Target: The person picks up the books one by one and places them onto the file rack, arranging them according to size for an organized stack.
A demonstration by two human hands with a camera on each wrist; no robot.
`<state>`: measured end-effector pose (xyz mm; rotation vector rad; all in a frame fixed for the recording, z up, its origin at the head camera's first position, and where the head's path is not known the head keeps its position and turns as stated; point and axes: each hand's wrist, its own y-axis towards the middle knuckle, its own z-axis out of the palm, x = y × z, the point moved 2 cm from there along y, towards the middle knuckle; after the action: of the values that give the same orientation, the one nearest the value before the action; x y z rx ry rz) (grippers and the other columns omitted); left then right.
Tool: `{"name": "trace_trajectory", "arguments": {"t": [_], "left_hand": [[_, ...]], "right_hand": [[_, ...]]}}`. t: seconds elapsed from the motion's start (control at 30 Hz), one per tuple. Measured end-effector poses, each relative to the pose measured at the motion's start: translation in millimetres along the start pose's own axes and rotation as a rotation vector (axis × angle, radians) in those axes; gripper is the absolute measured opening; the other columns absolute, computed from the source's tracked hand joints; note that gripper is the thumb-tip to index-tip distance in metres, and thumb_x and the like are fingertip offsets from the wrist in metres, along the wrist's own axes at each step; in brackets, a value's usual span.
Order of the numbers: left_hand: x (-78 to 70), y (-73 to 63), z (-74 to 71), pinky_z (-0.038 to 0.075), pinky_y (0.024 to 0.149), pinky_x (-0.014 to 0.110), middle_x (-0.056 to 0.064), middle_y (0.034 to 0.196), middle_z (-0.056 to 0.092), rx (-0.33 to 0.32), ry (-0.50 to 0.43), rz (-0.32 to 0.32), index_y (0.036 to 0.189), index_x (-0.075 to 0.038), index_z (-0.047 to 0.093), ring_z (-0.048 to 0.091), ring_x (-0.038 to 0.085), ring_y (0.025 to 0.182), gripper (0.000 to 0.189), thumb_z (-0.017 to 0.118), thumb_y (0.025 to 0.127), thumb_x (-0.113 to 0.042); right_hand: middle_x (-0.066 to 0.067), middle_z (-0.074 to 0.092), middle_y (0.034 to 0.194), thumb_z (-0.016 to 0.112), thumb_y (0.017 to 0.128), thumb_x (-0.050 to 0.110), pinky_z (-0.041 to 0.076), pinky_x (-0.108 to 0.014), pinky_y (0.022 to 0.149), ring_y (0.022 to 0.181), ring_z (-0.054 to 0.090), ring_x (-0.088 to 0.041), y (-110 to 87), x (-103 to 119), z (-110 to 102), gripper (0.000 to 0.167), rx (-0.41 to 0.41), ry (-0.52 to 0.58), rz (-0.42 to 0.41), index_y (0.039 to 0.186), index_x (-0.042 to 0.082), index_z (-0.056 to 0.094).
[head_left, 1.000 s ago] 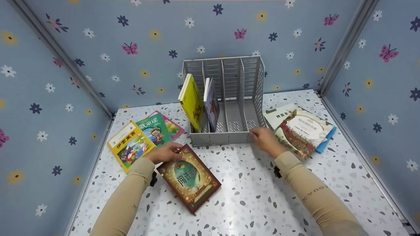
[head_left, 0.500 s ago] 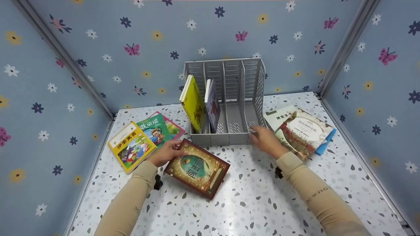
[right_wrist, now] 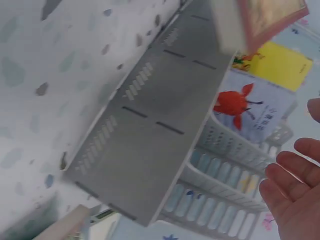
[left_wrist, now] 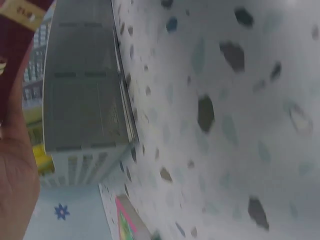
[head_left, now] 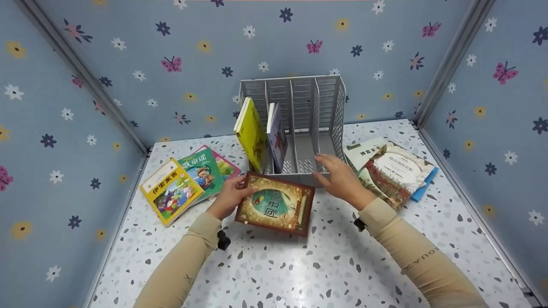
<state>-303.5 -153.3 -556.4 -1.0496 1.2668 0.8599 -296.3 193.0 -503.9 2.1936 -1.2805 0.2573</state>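
Observation:
My left hand (head_left: 231,197) grips a brown and gold book (head_left: 276,205) by its left edge, thumb on the cover, holding it in front of a grey file rack (head_left: 299,179). In the left wrist view, part of the hand (left_wrist: 17,185) and a dark red corner of the book (left_wrist: 12,50) show. My right hand (head_left: 340,177) hovers by the rack's front right, fingers extended; the right wrist view shows this hand (right_wrist: 297,190) holding nothing. A yellow book (head_left: 250,134) and a pale purple book (head_left: 277,139) stand in the rack's two left compartments.
Left of the rack lie a yellow-bordered book (head_left: 172,190), a green book (head_left: 203,169) and a pink-edged book (head_left: 229,167). To its right is an overlapping pile of books (head_left: 396,171). A flower-patterned wall (head_left: 291,38) stands behind the speckled table (head_left: 334,273).
My left hand has carried the brown book up and to the right, turning it to lie more sideways. My right hand has let go of the rack's front edge and its fingers have straightened.

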Motion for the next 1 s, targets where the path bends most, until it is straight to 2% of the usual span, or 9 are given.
{"name": "trace_trajectory", "arguments": {"t": [0.2,0.3,0.43,0.57,0.73,0.9,1.0], "left_hand": [[-6.8,3.9,22.4,0.066,0.08,0.03,0.014,0.113,0.081,-0.174,-0.07,-0.013,0.14,0.003,0.066,0.077,0.017,0.091,0.04,0.074,0.103,-0.01],[-11.9,5.2,31.1,0.066,0.08,0.029,0.017,0.118,0.079,-0.224,-0.116,-0.02,0.145,0.003,0.062,0.077,0.017,0.093,0.045,0.073,0.104,-0.009],[-21.3,7.0,42.7,0.067,0.08,0.031,0.018,0.117,0.078,-0.255,-0.177,-0.008,0.145,0.004,0.062,0.077,0.018,0.092,0.044,0.073,0.104,-0.01],[-28.2,10.9,54.1,0.067,0.078,0.032,0.015,0.11,0.079,-0.283,-0.214,0.012,0.137,0.004,0.065,0.077,0.018,0.09,0.038,0.074,0.103,-0.01],[-32.1,12.8,64.7,0.067,0.079,0.032,0.017,0.115,0.077,-0.316,-0.268,0.033,0.139,0.003,0.065,0.076,0.018,0.091,0.039,0.073,0.104,-0.009],[-33.8,11.3,70.2,0.067,0.079,0.033,0.017,0.115,0.077,-0.341,-0.348,0.062,0.142,0.003,0.064,0.078,0.021,0.093,0.04,0.071,0.105,-0.009],[-36.6,9.5,74.6,0.068,0.078,0.034,0.015,0.112,0.077,-0.361,-0.401,0.046,0.141,0.002,0.064,0.079,0.022,0.092,0.039,0.071,0.105,-0.011]], "right_hand": [[-0.024,0.063,0.151,0.076,0.103,0.027,0.053,-0.059,0.114,0.138,0.062,-0.044,-1.4,27.6,-6.1,0.056,0.034,-0.033,-0.093,0.15,0.0,0.061],[-0.024,0.065,0.149,0.077,0.102,0.03,0.055,-0.058,0.113,0.136,0.064,-0.044,-3.5,40.3,-7.4,0.058,0.056,-0.067,-0.142,0.149,-0.001,0.062],[-0.023,0.063,0.152,0.079,0.1,0.038,0.054,-0.058,0.114,0.137,0.063,-0.044,-5.0,55.5,-8.8,0.065,0.126,-0.124,-0.155,0.151,0.001,0.061],[-0.023,0.058,0.157,0.081,0.097,0.048,0.054,-0.059,0.114,0.142,0.06,-0.045,-6.1,67.4,-8.3,0.079,0.237,-0.205,-0.119,0.157,0.005,0.055],[-0.023,0.05,0.165,0.084,0.092,0.058,0.051,-0.06,0.117,0.148,0.054,-0.045,-10.0,76.7,-4.8,0.095,0.333,-0.295,-0.068,0.164,0.008,0.047],[-0.023,0.046,0.168,0.084,0.09,0.059,0.05,-0.062,0.117,0.15,0.05,-0.047,-14.2,83.7,-0.2,0.097,0.36,-0.364,-0.065,0.165,0.01,0.047],[-0.025,0.051,0.163,0.09,0.088,0.051,0.054,-0.063,0.112,0.146,0.054,-0.048,-17.0,87.1,3.7,0.093,0.293,-0.41,-0.105,0.161,0.008,0.052]]}}
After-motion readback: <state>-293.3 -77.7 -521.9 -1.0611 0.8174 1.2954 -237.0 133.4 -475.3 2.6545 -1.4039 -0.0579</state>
